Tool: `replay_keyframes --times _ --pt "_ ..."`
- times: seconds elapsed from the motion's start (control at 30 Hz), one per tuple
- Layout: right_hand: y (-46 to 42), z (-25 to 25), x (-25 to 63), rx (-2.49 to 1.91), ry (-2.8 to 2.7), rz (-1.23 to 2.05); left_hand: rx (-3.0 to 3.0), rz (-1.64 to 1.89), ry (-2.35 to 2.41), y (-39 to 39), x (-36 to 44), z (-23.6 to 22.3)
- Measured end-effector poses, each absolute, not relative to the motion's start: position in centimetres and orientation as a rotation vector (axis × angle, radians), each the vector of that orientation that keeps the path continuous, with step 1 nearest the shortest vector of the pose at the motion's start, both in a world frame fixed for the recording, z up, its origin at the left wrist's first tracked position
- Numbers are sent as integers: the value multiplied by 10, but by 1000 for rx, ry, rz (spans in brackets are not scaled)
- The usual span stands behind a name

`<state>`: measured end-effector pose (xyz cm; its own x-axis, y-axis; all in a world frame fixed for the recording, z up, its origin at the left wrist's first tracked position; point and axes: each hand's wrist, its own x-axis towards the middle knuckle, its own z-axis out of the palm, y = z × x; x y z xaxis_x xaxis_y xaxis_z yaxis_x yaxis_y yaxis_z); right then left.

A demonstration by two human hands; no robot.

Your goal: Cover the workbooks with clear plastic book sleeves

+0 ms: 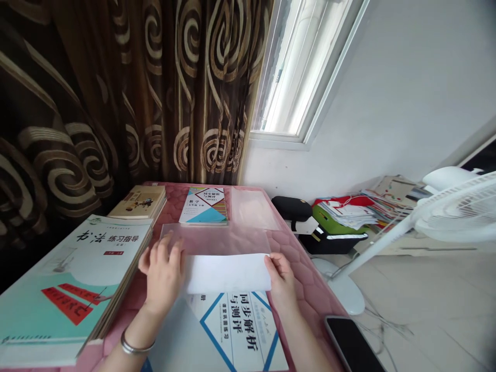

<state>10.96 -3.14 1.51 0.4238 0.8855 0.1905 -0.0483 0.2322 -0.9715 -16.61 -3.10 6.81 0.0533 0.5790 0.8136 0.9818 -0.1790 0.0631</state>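
Note:
A workbook with a white cover, blue diamond outline and Chinese print lies flat before me. Along its far side runs a blank white paper flap; I cannot tell whether it is part of the workbook. Beyond the flap spreads a clear plastic book cover. My right hand pinches the flap's right end between thumb and fingers. At the left end, my left hand lies over the plastic with its fingers apart and slightly bent. A silver bangle circles the left wrist.
Stacked books stand at the left, with a tan book behind. A smaller workbook and another clear sheet lie at the back. A phone rests by the right edge. A white fan stands on the floor.

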Motion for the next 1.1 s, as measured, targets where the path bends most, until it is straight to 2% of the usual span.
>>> replay_keyframes --times 0.4,1.1 --pt "-31 15 108 -1150 -907 701 -2189 -939 -847 -14 -59 82" --pt "-39 27 107 -1031 -931 671 -2305 -846 -638 -15 -67 79"
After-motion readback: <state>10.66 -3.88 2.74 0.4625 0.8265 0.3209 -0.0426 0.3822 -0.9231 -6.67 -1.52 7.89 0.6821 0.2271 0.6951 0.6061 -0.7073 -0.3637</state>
